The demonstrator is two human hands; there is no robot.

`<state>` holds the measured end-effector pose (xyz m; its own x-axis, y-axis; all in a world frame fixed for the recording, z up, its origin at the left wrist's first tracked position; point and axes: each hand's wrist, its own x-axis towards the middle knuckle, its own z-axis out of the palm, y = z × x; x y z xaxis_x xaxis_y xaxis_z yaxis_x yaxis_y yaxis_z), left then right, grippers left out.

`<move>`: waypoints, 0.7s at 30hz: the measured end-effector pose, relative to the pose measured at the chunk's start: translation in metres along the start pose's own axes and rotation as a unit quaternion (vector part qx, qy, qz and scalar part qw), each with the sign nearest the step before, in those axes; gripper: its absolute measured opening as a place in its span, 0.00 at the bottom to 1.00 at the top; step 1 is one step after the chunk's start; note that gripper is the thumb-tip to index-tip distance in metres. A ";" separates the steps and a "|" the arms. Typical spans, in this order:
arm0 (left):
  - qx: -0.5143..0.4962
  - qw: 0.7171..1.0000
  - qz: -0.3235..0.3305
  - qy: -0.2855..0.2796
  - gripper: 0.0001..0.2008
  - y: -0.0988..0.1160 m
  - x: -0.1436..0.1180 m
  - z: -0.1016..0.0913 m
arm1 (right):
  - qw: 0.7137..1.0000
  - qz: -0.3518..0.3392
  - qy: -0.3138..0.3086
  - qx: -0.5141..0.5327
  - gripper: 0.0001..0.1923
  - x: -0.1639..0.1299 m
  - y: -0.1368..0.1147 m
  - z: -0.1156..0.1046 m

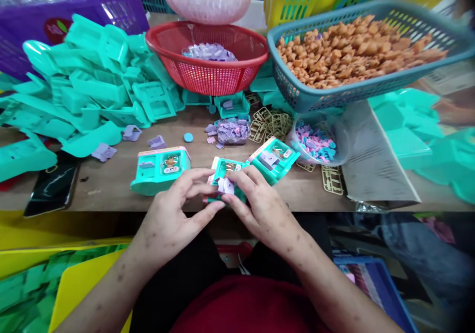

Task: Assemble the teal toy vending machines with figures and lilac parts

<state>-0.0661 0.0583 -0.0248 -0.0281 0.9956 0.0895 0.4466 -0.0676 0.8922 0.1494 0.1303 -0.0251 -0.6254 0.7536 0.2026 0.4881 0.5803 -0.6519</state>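
Note:
Near the table's front edge, my left hand (176,212) and my right hand (260,199) meet around a small lilac plastic part (225,185). Both hands are closed on it with thumbs and fingers. Just behind it, partly hidden by my fingers, lies a teal toy case (227,165). To the left stands another teal case (160,167) with small brown and white pieces inside. A third teal case (272,160), tilted, sits beyond my right fingers and has a lilac part in it. Loose lilac parts (157,142) lie farther left.
Teal shells (92,85) are heaped at the left, above a black phone (52,184). A red basket (208,75), a grey-blue basket (334,93) of brown pieces and a clear bowl (343,135) stand behind. At right is a cardboard box (374,165); another person's hand (454,110) shows beyond.

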 end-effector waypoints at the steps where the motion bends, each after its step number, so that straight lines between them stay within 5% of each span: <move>1: -0.011 1.000 -0.002 0.011 0.25 -0.001 0.001 0.000 | 1.000 -0.005 -0.002 0.013 0.13 0.001 0.000 -0.002; 5: 0.038 0.997 0.065 0.032 0.19 -0.003 0.006 -0.004 | 0.998 -0.025 0.017 0.062 0.13 0.001 0.006 -0.006; 10: 0.119 0.979 0.164 0.005 0.28 0.011 0.016 -0.018 | 0.997 -0.036 0.031 0.068 0.14 0.001 0.009 -0.009; 14: 0.164 0.957 0.237 -0.023 0.18 0.022 0.024 -0.029 | 0.998 -0.056 -0.003 0.036 0.15 0.004 0.004 -0.012; 21: 0.178 0.948 0.255 -0.074 0.12 0.007 0.026 -0.033 | 0.998 -0.047 0.006 0.029 0.17 0.004 -0.003 -0.010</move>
<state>-0.0926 0.0812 -0.0014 0.3855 0.8399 0.3821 0.6431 -0.5415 0.5415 0.1516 0.1350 -0.0147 -0.6589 0.7009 0.2731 0.3922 0.6300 -0.6703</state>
